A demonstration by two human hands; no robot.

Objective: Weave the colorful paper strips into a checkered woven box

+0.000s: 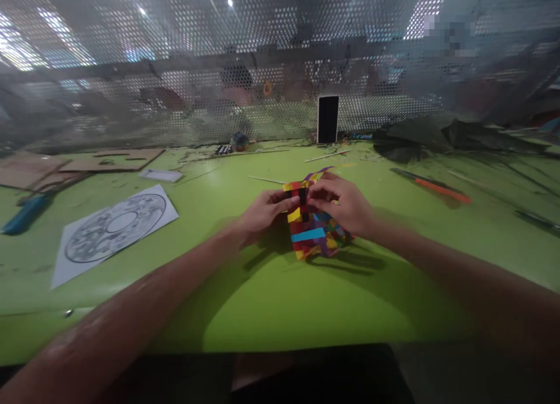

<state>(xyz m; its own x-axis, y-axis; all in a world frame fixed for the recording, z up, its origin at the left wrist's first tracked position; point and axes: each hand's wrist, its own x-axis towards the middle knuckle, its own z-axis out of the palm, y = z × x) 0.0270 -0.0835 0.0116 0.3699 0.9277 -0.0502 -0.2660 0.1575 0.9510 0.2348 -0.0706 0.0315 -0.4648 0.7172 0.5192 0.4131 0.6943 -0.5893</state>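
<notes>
Between my hands is a woven piece of colourful strips (308,234), in red, yellow, black, blue and purple, held just above the green table (245,305). A light-blue strip crosses its front, and loose purple ends curl up at the top. My left hand (265,214) pinches the upper left edge, thumb on the front face. At the upper right, the fingers of my right hand (343,202) are bent together on the weave. What lies right under those fingertips is hidden. A thin stick (265,179) lies just behind my left hand.
A printed sheet with a circular pattern (122,223) and a blue-handled tool (26,214) lie left, near cardboard pieces (109,160). A phone-like black panel (328,119) stands at the back. Right are dark leaves (406,140) and an orange-handled tool (441,189).
</notes>
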